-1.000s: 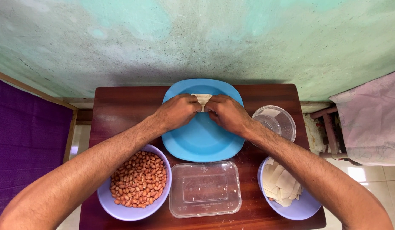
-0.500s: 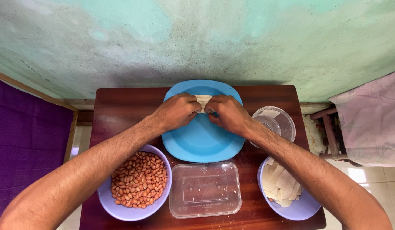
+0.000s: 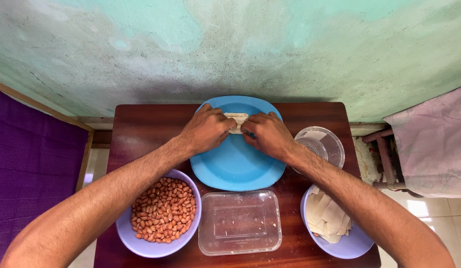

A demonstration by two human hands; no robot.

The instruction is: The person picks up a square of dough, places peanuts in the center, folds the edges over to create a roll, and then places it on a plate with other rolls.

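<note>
A small pale folded pastry piece (image 3: 237, 120) lies at the far part of a blue plate (image 3: 235, 166) on a dark wooden table (image 3: 141, 129). My left hand (image 3: 205, 130) pinches its left end and my right hand (image 3: 268, 134) pinches its right end. Fingers of both hands cover much of the piece. Both forearms reach in from the bottom corners.
A lilac bowl of peanuts (image 3: 161, 211) stands front left. A clear rectangular plastic container (image 3: 240, 222) sits front centre. A lilac bowl of pale pastry strips (image 3: 332, 218) is front right. A clear round cup (image 3: 322, 144) stands right of the plate. A green wall rises behind.
Both hands stay on the pastry piece at the far side of the plate; the fingers have shifted slightly along it. Nothing else has moved.
</note>
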